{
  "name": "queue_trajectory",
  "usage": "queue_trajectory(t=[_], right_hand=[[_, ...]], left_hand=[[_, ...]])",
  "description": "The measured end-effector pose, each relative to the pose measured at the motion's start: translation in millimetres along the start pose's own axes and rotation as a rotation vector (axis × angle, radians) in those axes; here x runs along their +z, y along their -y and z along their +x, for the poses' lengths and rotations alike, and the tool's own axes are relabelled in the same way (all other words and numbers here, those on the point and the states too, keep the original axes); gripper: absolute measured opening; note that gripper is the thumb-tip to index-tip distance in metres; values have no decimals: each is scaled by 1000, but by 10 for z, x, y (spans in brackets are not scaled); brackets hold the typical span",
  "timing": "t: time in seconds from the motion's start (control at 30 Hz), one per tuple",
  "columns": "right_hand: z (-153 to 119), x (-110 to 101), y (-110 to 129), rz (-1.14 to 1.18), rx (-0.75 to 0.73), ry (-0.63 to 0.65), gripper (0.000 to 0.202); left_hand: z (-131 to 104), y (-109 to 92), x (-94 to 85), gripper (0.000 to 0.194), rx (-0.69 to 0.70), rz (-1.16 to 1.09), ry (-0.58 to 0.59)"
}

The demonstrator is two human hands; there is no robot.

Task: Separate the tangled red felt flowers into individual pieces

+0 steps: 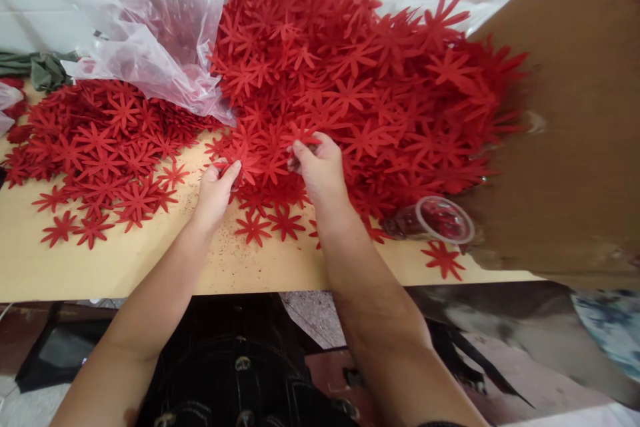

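Observation:
My left hand (214, 192) is closed in a pinch on a red flower cutout (248, 164) with long narrow petals, at the front of a large heap. To its right, my right hand (324, 170) pinches another red flower cutout (303, 134), its fingertips partly hidden against the red behind them. The large heap of red flower cutouts (360, 90) rises behind both hands to the wall. A few single cutouts (253, 228) lie flat on the pale table (165, 267) between my forearms, among small reddish crumbs.
A lower heap of red cutouts (105, 153) lies at the left, with a crumpled clear plastic bag (165, 73) behind it. At the right, a clear plastic cup (445, 220) lies tipped beside a large cardboard sheet (565, 147). The table's front edge runs below my forearms.

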State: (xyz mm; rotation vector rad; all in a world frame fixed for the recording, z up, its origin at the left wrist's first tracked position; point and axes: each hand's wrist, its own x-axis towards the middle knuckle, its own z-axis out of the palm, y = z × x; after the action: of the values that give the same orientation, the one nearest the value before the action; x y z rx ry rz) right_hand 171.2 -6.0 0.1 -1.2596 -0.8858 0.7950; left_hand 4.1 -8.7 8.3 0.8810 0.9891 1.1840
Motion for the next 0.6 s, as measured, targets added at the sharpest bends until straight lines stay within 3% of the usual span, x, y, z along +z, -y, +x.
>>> queue_trajectory(t=[0.17, 0.43, 0.6], right_hand=[[5, -31, -1, -67, -33, 16, 39], [-3, -5, 68, -160, -114, -74, 50], [139, 23, -20, -106, 9, -60, 59]], left_hand=[[-1, -7, 3, 23, -13, 9, -4], [-12, -22, 14, 18, -18, -13, -16], [-9, -18, 6, 17, -9, -23, -10]])
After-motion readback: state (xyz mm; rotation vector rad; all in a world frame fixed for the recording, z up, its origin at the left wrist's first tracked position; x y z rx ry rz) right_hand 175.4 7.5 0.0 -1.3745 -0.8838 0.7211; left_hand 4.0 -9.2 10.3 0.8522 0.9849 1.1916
